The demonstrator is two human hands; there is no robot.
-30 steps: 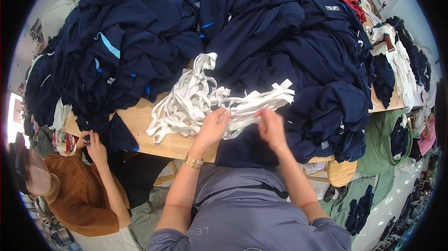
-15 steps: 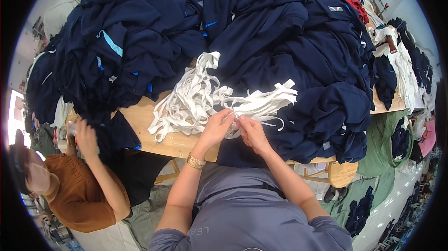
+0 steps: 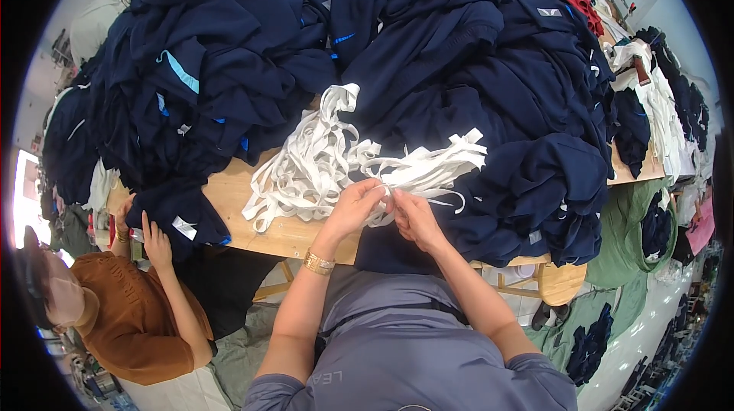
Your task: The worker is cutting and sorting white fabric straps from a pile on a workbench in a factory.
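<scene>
Both my hands meet at the near edge of a bundle of white drawstrings [image 3: 440, 165], which lies with its cut ends fanned out to the right. My left hand [image 3: 356, 206], with a gold watch on the wrist, pinches a white strand. Close beside it, my right hand [image 3: 414, 216] has thumb and fingers closed on the same white cord. Left of the bundle lies a looser tangled heap of white drawstrings [image 3: 306, 165]. Dark navy garments [image 3: 459, 59] are piled behind and to the right, and navy cloth hangs under my hands.
A wooden table [image 3: 252, 237] carries everything. At the left a co-worker in a brown shirt [image 3: 138, 319] handles a navy garment [image 3: 183, 216]. A wooden stool [image 3: 562, 282] stands at the lower right, near a green cloth sack [image 3: 631, 235]. White garments [image 3: 661, 97] hang at the far right.
My hands stay in nearly the same place on the strands. The co-worker's hands have come down onto a navy garment, which now lies spread at the table's left edge.
</scene>
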